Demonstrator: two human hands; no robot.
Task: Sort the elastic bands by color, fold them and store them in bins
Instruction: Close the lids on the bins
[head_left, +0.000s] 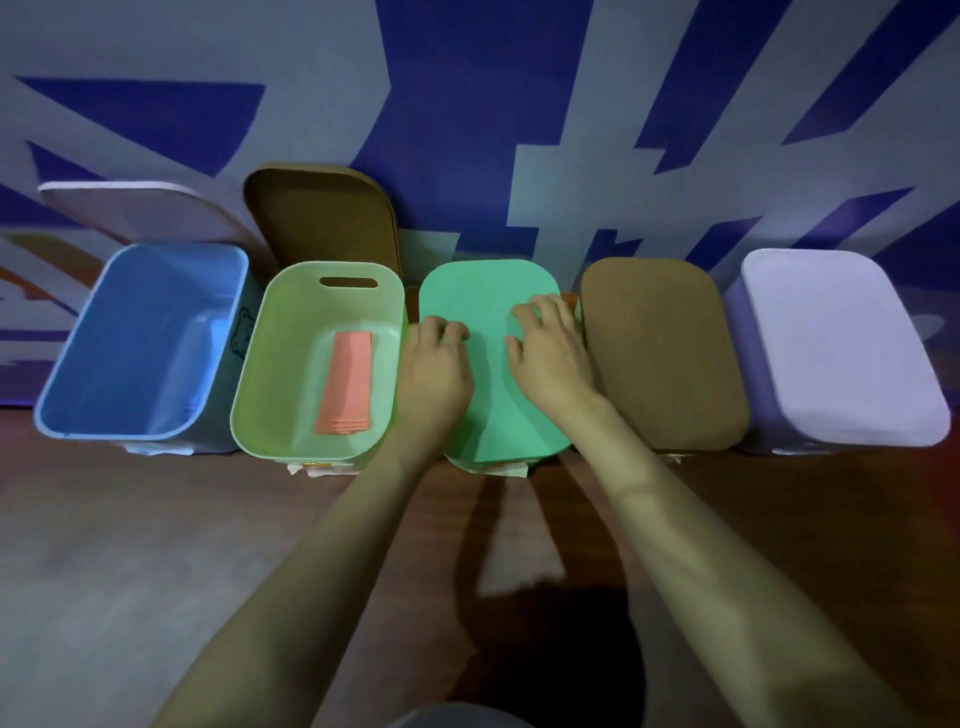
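Five bins stand in a row against the wall. The light green bin (249, 395) is open and holds a folded pink elastic band (345, 384). The blue bin (67, 374) at the left is open too. A teal lid (488, 395) covers the middle bin. My left hand (434, 364) rests on the lid's left edge with its fingers curled over it. My right hand (550, 353) lies on the lid's right part, fingers spread and bent at the tips.
A brown lid (665, 364) covers the fourth bin and a lilac lid (841, 353) the fifth. A brown lid (322, 218) and a pale lid (140, 208) lean against the blue-patterned wall behind the open bins. Brown tabletop (156, 545) spreads in front.
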